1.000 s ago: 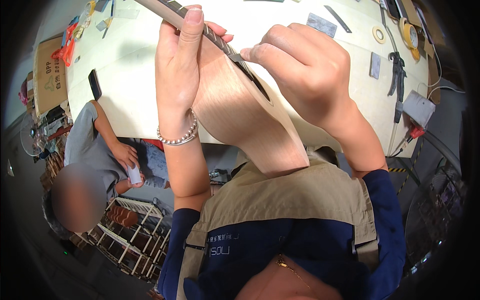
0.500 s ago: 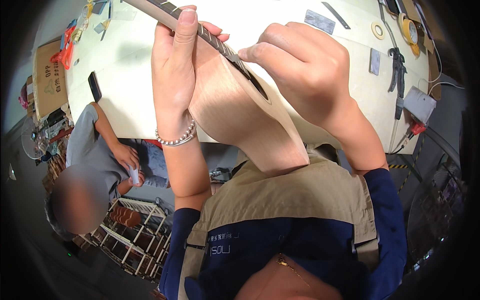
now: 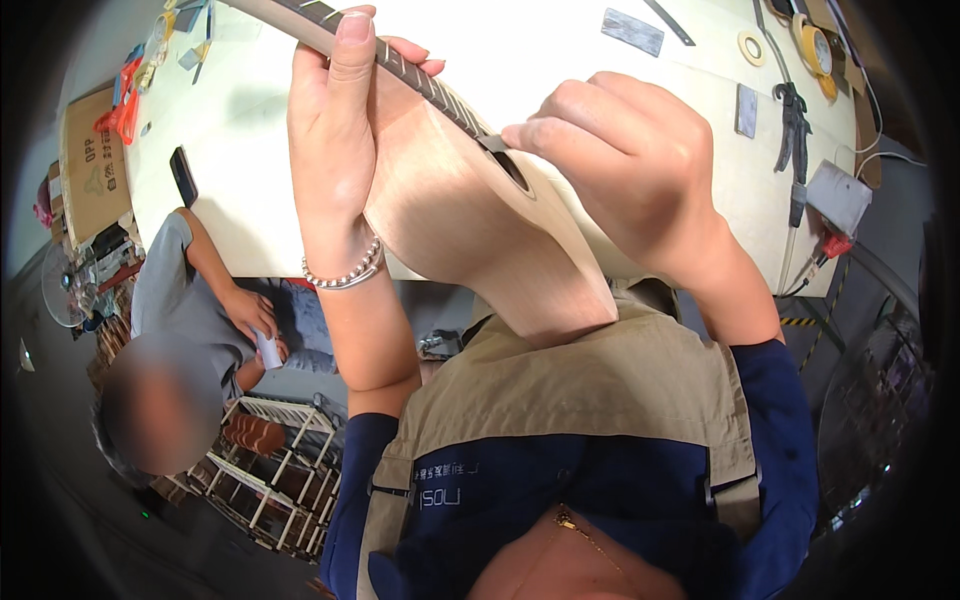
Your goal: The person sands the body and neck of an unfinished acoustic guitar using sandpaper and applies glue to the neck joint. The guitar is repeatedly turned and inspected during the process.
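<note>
A bare-wood ukulele or small guitar (image 3: 480, 235) lies tilted on its side, its lower end against my apron and its neck pointing to the far left. My left hand (image 3: 335, 125) is wrapped round the neck near the body, thumb on the near side and fingertips showing past the dark fretboard (image 3: 425, 88). My right hand (image 3: 630, 165) is closed in a pinch at the body end of the fretboard, beside the sound hole (image 3: 515, 172). A small, thin grey piece (image 3: 492, 144) sticks out from its fingertips onto the fretboard; its exact kind is unclear.
Beyond the instrument is a pale worktable (image 3: 250, 225). Grey flat blocks (image 3: 632, 32), tape rolls (image 3: 752, 47) and a black clamp-like tool (image 3: 792, 140) lie at right. A phone (image 3: 184, 177) sits left. A seated person (image 3: 170, 330) and a white rack (image 3: 265, 480) are at lower left.
My right hand has shifted slightly nearer along the fretboard toward the sound hole, with the grey piece now showing. The left hand and neck have moved a little left.
</note>
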The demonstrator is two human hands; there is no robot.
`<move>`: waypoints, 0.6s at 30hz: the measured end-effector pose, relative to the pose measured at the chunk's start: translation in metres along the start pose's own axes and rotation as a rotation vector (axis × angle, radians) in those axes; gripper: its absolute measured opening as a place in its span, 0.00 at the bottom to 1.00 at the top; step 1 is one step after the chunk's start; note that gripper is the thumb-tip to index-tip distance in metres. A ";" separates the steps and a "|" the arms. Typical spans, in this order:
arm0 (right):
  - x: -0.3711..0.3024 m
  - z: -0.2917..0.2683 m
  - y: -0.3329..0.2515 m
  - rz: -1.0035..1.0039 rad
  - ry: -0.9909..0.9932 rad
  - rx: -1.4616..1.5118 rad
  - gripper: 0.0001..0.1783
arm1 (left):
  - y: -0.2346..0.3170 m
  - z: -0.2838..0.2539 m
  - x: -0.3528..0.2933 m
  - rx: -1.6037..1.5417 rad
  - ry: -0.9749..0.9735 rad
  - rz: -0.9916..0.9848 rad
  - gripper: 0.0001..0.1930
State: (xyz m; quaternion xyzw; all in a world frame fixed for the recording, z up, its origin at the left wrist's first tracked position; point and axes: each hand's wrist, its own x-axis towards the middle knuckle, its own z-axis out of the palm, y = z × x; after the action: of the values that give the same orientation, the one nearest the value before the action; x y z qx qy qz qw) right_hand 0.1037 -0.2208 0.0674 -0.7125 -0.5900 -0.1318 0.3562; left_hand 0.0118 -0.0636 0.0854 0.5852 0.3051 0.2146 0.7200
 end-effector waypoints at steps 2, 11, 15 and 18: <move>0.006 0.004 -0.001 -0.002 0.048 -0.011 0.08 | 0.000 0.001 0.000 -0.002 0.006 0.001 0.24; -0.014 -0.002 -0.004 0.106 -0.142 -0.006 0.08 | -0.001 -0.003 0.002 0.020 -0.014 0.017 0.24; -0.005 0.000 0.000 0.008 0.014 -0.009 0.08 | -0.002 -0.002 0.002 0.002 -0.009 0.016 0.24; 0.002 0.006 -0.004 -0.004 0.055 -0.031 0.09 | -0.002 -0.003 0.002 0.009 -0.009 0.011 0.24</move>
State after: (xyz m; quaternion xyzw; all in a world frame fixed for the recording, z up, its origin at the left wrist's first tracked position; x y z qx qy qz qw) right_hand 0.0988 -0.2148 0.0658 -0.7128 -0.5793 -0.1615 0.3608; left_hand 0.0114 -0.0604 0.0830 0.5910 0.2997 0.2145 0.7175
